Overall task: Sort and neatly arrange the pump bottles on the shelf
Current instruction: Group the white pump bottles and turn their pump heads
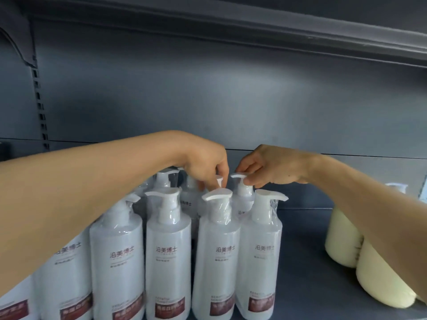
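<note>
While each hand pinches a pump, white bottles (168, 262) stand upright.

The characters 沿美博士 are printed in grey on the front of the white pump bottles (168, 257) (four labels can be read); the smaller print and the red panels below are blurred.

My left arm (69, 192) hides leftmost white bottles (67, 273); right arm covers cream bottles (342, 239). Bottom edge crops labels, small print unreadable.
</note>
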A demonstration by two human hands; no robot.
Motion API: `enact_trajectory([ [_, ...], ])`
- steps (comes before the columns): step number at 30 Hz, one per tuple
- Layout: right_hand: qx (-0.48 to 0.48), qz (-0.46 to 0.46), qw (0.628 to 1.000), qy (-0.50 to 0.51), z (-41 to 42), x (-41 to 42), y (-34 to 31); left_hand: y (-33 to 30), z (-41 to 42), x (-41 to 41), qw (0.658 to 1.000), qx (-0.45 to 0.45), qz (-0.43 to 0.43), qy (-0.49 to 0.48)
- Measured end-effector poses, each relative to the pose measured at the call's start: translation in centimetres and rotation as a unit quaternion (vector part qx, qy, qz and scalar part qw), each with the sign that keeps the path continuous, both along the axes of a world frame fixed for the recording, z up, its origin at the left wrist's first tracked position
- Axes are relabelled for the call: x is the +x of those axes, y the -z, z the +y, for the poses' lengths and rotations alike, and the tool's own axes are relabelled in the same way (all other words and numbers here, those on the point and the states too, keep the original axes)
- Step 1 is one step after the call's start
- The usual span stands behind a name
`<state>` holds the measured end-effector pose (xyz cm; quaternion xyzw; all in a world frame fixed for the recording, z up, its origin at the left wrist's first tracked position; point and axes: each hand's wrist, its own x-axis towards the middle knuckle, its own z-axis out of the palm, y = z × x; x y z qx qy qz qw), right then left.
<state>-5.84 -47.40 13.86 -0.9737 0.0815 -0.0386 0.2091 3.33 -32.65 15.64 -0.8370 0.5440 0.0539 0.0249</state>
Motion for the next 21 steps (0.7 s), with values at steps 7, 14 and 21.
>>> enact_trajectory([
  [7,-0.012,-0.013,1.0,-0.02,-0.8,-0.6,-0.2,0.1,-0.7,0.3,1.0,-0.023,0.005,-0.002],
  [14,0.014,0.011,1.0,-0.018,-0.6,-1.7,-0.6,-0.2,-1.2,-0.2,1.0,-0.012,0.018,-0.009],
  [21,0.025,-0.016,1.0,-0.005,0.2,-1.8,-0.3,-0.3,-1.3,0.0,1.0,-0.002,0.013,-0.001],
])
